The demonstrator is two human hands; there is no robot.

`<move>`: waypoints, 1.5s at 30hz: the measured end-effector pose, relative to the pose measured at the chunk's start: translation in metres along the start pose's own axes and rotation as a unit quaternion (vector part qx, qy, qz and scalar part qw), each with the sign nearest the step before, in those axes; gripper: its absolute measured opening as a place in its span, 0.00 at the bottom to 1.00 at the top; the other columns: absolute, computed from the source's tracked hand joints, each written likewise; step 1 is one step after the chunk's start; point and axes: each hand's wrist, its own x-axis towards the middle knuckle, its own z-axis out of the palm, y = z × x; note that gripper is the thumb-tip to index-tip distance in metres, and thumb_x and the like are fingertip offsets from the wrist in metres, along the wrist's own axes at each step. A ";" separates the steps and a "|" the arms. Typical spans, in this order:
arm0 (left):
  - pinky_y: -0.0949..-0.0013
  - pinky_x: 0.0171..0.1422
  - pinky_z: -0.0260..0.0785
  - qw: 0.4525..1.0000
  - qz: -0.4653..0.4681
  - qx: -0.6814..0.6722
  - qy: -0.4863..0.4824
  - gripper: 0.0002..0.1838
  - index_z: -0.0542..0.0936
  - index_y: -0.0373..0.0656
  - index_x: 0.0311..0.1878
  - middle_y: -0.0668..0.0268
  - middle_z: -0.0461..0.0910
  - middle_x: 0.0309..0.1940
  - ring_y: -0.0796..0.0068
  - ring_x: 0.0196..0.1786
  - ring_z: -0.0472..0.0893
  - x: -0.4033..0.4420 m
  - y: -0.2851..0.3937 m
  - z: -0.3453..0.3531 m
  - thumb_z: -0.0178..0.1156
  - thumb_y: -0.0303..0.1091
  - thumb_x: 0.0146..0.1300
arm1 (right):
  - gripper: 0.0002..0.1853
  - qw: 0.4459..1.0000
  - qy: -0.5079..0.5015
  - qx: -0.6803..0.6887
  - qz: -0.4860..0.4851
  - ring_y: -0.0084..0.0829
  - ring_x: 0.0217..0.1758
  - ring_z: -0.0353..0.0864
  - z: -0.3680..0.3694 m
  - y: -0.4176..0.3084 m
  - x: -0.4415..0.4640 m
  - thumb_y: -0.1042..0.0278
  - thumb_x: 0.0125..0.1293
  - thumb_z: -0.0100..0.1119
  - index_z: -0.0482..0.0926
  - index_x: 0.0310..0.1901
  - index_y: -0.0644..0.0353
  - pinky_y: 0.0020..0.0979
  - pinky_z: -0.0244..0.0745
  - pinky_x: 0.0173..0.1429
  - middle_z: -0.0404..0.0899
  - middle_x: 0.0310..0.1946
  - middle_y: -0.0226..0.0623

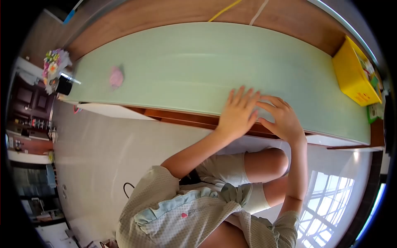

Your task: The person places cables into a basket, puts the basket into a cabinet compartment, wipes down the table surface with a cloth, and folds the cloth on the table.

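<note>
A pale green top (178, 64) of a long low cabinet stretches in front of me. At its front edge my left hand (239, 112) reaches over, palm down, fingers extended on or just above the surface. My right hand (283, 119) is close beside it, fingers pointing left and slightly bent, thumb apart. Its fingertips are near the left hand's fingers; whether they touch I cannot tell. Nothing shows in either hand. A small pink item (117, 77), soft-looking and blurred, lies on the top far to the left.
A yellow bin (355, 76) with mixed items stands at the right end. Colourful flowers (52, 66) and a black object (63, 85) are at the left end. Below the top, an open brown compartment (178, 120) faces my knees (269, 165). A yellow cord (224, 10) runs behind.
</note>
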 end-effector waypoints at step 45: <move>0.67 0.37 0.77 0.973 -0.041 0.079 0.211 0.22 0.82 0.45 0.42 0.66 0.81 0.28 0.61 0.39 0.83 -0.149 -0.421 -0.252 0.53 0.22 0.38 | 0.11 0.944 0.043 0.309 0.106 0.28 0.29 0.76 0.247 -0.266 0.363 0.72 0.67 0.48 0.79 0.46 0.61 0.28 0.72 0.37 0.81 0.33 0.40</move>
